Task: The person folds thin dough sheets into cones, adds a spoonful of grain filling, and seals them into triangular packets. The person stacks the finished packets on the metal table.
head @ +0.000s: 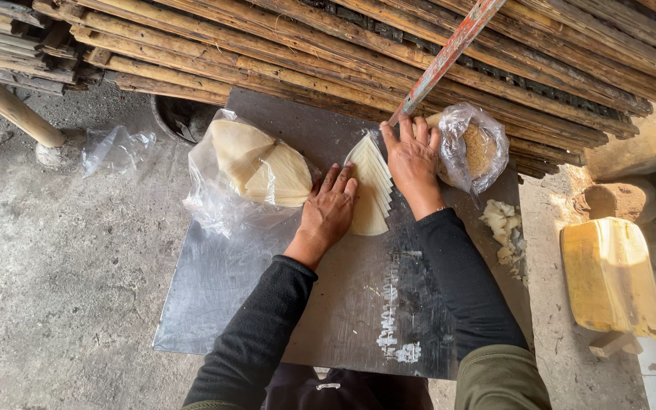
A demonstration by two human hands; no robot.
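Head view: left hand (329, 211) and right hand (413, 161) press with flat, open fingers on the fanned pale sheets (371, 193), which lie on the grey metal board (267, 304) between two plastic bags.

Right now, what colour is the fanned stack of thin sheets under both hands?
Pale cream fanned stack of thin sheets, seen best in the head view.

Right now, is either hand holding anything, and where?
Nothing is gripped. The left hand and right hand press flat on the fanned pale sheets, left at its left edge, right at the top.
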